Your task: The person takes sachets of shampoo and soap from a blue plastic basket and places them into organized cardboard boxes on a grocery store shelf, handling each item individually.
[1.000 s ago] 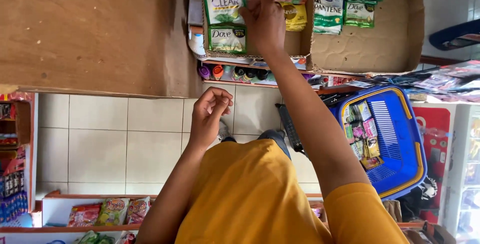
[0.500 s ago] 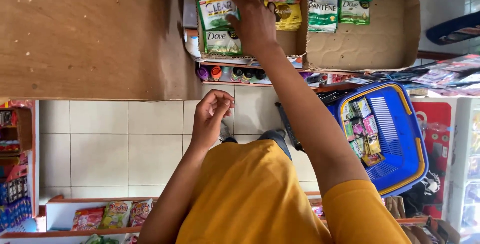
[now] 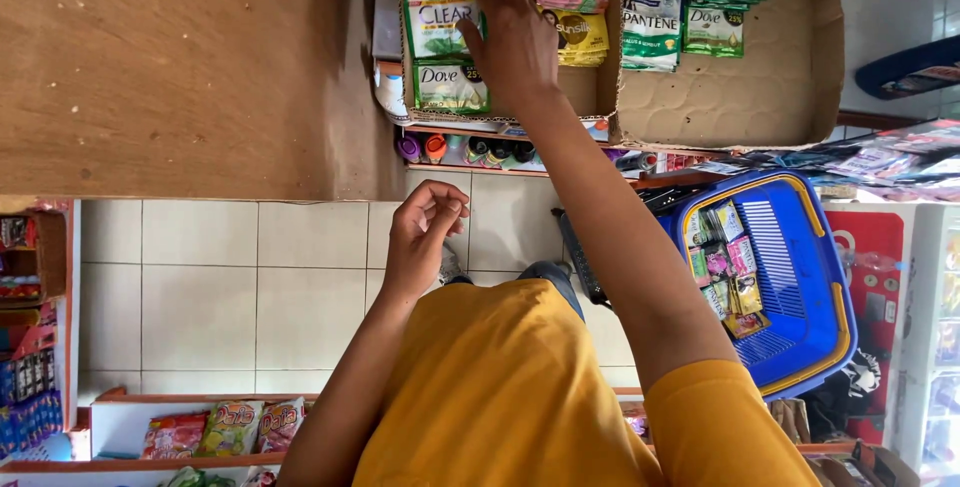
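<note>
Right hand (image 3: pixel 515 42) spread flat over green sachets (image 3: pixel 450 87) in brown cardboard tray (image 3: pixel 610 107), 12 o'clock, sorting | left hand (image 3: pixel 425 232) loosely curled, empty, waiting | blue plastic basket (image 3: pixel 800 277), 3 o'clock, within reach

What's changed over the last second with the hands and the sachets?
The right hand slid a little farther up the sachets in the cardboard box, with its fingertips now at the top row. Whether it grips one is unclear. No sachet has visibly left the box. The left hand stays curled over the floor, and the blue basket stays put.
</note>
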